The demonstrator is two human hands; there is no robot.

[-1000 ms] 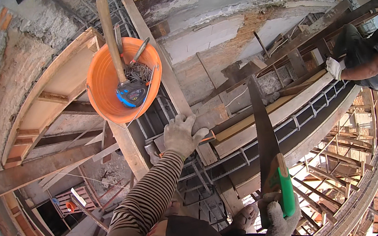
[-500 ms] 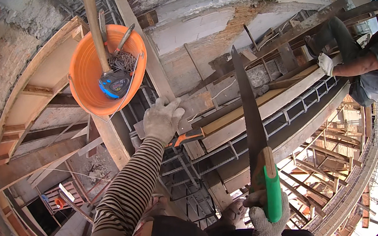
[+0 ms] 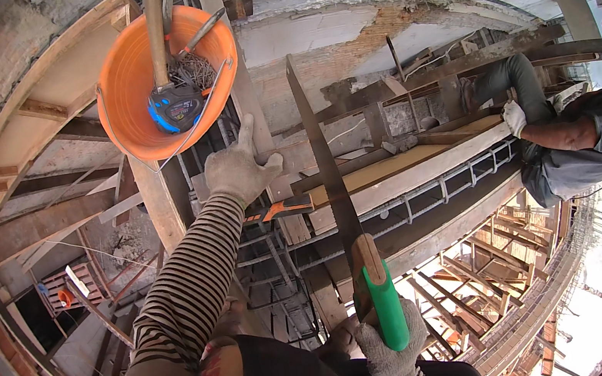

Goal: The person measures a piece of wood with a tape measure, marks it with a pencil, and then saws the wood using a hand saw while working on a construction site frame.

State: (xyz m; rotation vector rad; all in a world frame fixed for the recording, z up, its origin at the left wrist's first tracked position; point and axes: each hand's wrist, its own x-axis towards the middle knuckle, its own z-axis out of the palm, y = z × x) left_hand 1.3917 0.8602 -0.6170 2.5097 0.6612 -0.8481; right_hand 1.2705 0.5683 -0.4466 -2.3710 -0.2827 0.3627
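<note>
My right hand (image 3: 394, 341), in a grey knit glove, is closed round the green and wooden handle of a handsaw (image 3: 331, 168). The long dark blade points away from me, its tip beyond the boards. My left hand (image 3: 240, 167), also gloved, lies at the end of a wooden board (image 3: 292, 156) with index finger and thumb stretched out; its other fingers are partly hidden. Just below it lies an orange and black handle (image 3: 281, 209). Beyond this hand, an orange bucket (image 3: 122, 82) holds a blue and black tape measure (image 3: 176, 107), nails (image 3: 196, 71) and wooden-handled tools.
A steel rebar cage (image 3: 427, 196) runs beside the long formwork boards (image 3: 408, 172). At the right a co-worker (image 3: 579, 123) sits on the formwork, one gloved hand on its edge. Timber framing (image 3: 478, 278) lies far below at lower right. An upright plank (image 3: 238, 80) stands beside the bucket.
The saw and my right hand have moved left, toward my left hand. My left index finger now stretches out further. The view has shifted slightly.
</note>
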